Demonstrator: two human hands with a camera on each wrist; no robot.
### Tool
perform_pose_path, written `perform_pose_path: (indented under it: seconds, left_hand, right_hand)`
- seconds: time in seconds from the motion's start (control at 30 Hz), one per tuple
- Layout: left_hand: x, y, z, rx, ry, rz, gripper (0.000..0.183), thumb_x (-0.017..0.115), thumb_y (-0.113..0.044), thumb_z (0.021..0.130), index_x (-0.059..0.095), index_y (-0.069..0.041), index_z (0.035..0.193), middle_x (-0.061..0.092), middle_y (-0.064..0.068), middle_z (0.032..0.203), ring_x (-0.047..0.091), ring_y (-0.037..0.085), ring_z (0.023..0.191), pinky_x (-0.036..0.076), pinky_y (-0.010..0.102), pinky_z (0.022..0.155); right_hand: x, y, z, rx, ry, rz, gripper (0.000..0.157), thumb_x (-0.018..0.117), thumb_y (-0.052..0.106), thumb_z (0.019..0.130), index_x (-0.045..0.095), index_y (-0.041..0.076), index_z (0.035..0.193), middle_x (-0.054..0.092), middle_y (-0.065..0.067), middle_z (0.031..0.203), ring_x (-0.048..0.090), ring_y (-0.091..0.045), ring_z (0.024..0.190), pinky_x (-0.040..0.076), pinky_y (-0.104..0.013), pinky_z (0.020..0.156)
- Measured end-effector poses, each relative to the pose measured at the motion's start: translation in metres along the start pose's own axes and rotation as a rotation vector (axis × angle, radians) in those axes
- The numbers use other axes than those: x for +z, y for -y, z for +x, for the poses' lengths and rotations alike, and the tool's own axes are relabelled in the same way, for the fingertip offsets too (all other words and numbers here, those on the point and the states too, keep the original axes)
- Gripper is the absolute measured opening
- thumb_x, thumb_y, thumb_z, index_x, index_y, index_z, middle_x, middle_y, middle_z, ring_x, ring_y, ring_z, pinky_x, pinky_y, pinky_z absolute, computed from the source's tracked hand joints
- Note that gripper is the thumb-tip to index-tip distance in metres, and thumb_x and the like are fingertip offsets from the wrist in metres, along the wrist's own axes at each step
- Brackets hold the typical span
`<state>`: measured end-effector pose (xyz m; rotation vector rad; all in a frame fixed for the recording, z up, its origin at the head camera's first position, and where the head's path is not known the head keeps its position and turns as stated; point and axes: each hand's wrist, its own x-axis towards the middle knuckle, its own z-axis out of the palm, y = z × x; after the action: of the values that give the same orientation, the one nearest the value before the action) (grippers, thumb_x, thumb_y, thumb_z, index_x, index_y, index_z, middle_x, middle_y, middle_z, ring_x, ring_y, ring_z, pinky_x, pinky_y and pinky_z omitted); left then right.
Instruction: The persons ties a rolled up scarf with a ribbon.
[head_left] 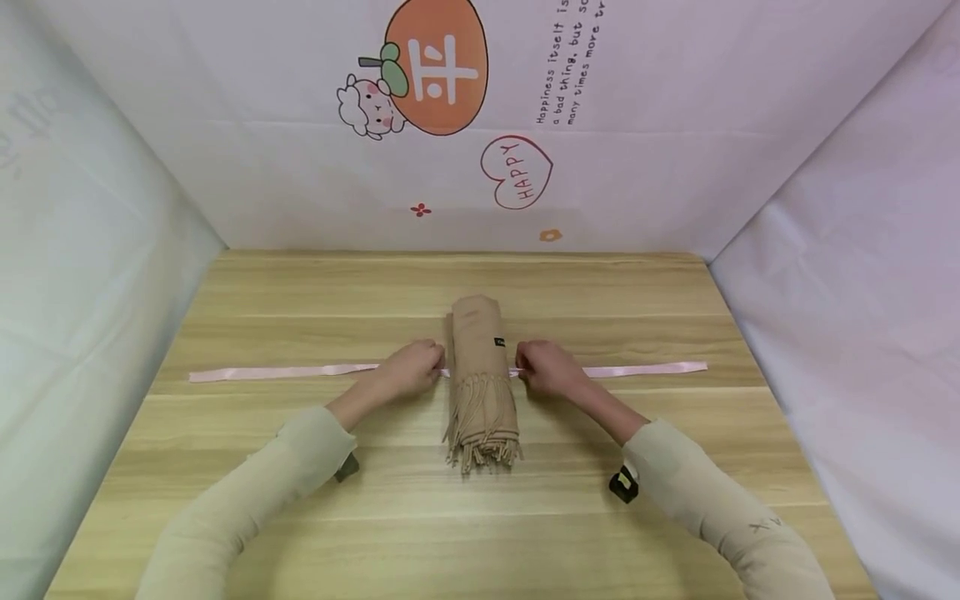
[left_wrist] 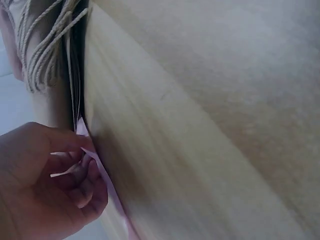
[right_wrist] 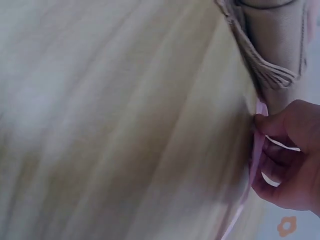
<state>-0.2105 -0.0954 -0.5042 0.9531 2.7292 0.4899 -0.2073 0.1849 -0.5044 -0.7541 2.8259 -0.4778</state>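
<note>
Sleeves (head_left: pixel 247 500) came nearest me, reaching forward over the table (head_left: pixel 450 550). Next lay the fringe (head_left: pixel 483 454) of the scarf (head_left: pixel 476 337), its loose ends pointing my way. Beyond that, one at either side of the roll, were my hands: my left hand (head_left: pixel 411 367) pinched the ribbon (head_left: pixel 277 372) between thumb and finger, and my right hand (head_left: pixel 551 368) had the same sort of pinch on its own side. The scarf sat between them near mid-table, lying lengthwise, its small black label (head_left: pixel 499 342) showing on top. The ribbon came out low at both sides of it (the middle was hidden, so I judged that it ran underneath), and its two tails lay out straight to left and right. As I read it, the rolling and the placing on the ribbon were done; no band or knot crossed the top, so wrapping and tying looked left to do. Past the table's back edge rose the wall (head_left: pixel 645 192), printed with a red heart (head_left: pixel 517 172).
</note>
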Motion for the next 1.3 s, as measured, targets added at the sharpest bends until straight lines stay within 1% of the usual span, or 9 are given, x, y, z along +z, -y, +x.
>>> perform_pose_path:
  seconds: [0.13,0.27,0.37,0.47,0.57,0.67,0.83,1.13,1.3]
  left_hand:
    - [-0.001,0.001,0.001,-0.030,0.037,-0.090,0.003,0.059,-0.006,0.095,0.060,-0.003,0.095,0.064,0.008,0.087,0.059,0.019,0.079,0.053,0.032,0.072]
    - [-0.004,0.004,0.003,-0.066,0.098,-0.197,0.012,0.060,-0.014,0.097,0.066,-0.005,0.093,0.065,0.003,0.082,0.056,0.014,0.074,0.049,0.027,0.068]
    - [-0.007,0.007,0.004,-0.082,0.122,-0.287,0.021,0.060,-0.018,0.097,0.069,-0.006,0.083,0.059,-0.002,0.071,0.049,0.011,0.064,0.043,0.023,0.062]
    - [-0.009,0.009,0.005,-0.087,0.129,-0.368,0.029,0.058,-0.018,0.100,0.066,-0.005,0.075,0.052,-0.005,0.063,0.043,0.009,0.057,0.038,0.022,0.057]
    - [-0.010,0.011,0.005,-0.100,0.139,-0.461,0.032,0.055,-0.016,0.102,0.065,-0.004,0.074,0.053,-0.004,0.060,0.044,0.007,0.053,0.038,0.020,0.054]
    - [-0.010,0.012,0.004,-0.138,0.149,-0.567,0.030,0.053,-0.013,0.102,0.070,-0.002,0.080,0.059,-0.001,0.063,0.049,0.007,0.054,0.041,0.018,0.053]
    - [-0.011,0.011,0.003,-0.178,0.139,-0.678,0.028,0.050,-0.009,0.101,0.073,0.002,0.090,0.061,0.003,0.068,0.053,0.009,0.060,0.045,0.018,0.056]
    - [-0.013,0.008,0.001,-0.198,0.104,-0.836,0.027,0.050,-0.006,0.101,0.071,0.009,0.096,0.066,0.006,0.077,0.058,0.012,0.068,0.049,0.020,0.059]
    - [-0.017,0.002,-0.002,-0.213,0.074,-0.884,0.027,0.052,-0.007,0.102,0.069,0.012,0.096,0.066,0.018,0.084,0.056,0.016,0.070,0.048,0.023,0.063]
  right_hand:
    - [-0.007,-0.004,0.002,0.001,0.083,0.178,0.011,0.071,0.015,0.089,0.064,0.007,0.093,0.062,-0.002,0.073,0.055,-0.014,0.067,0.047,-0.029,0.063]
    - [-0.014,-0.008,0.003,0.072,0.215,0.417,0.021,0.069,0.022,0.094,0.070,0.002,0.102,0.068,-0.004,0.071,0.061,-0.013,0.064,0.051,-0.027,0.064]
    - [-0.016,-0.009,0.004,0.146,0.293,0.564,0.024,0.064,0.023,0.097,0.072,0.000,0.096,0.070,-0.005,0.071,0.064,-0.014,0.063,0.054,-0.026,0.063]
    - [-0.016,-0.011,0.005,0.186,0.330,0.646,0.027,0.062,0.022,0.099,0.073,0.000,0.090,0.068,-0.005,0.070,0.064,-0.015,0.063,0.054,-0.026,0.062]
    - [-0.016,-0.013,0.005,0.210,0.355,0.720,0.027,0.060,0.020,0.100,0.073,-0.001,0.090,0.068,-0.005,0.071,0.065,-0.015,0.065,0.054,-0.026,0.062]
    - [-0.017,-0.014,0.003,0.236,0.372,0.851,0.026,0.057,0.016,0.102,0.071,-0.006,0.098,0.069,-0.006,0.077,0.065,-0.016,0.069,0.054,-0.026,0.064]
    - [-0.019,-0.018,0.001,0.261,0.379,1.070,0.025,0.055,0.011,0.102,0.065,-0.011,0.107,0.070,-0.007,0.084,0.064,-0.014,0.072,0.055,-0.024,0.065]
    - [-0.017,-0.021,-0.003,0.258,0.370,1.207,0.028,0.056,0.011,0.102,0.062,-0.013,0.115,0.072,-0.003,0.085,0.064,-0.010,0.073,0.053,-0.016,0.063]
    - [-0.015,-0.018,-0.007,0.286,0.344,1.328,0.023,0.059,0.010,0.100,0.066,-0.008,0.113,0.073,-0.005,0.088,0.065,-0.011,0.073,0.053,-0.014,0.061]
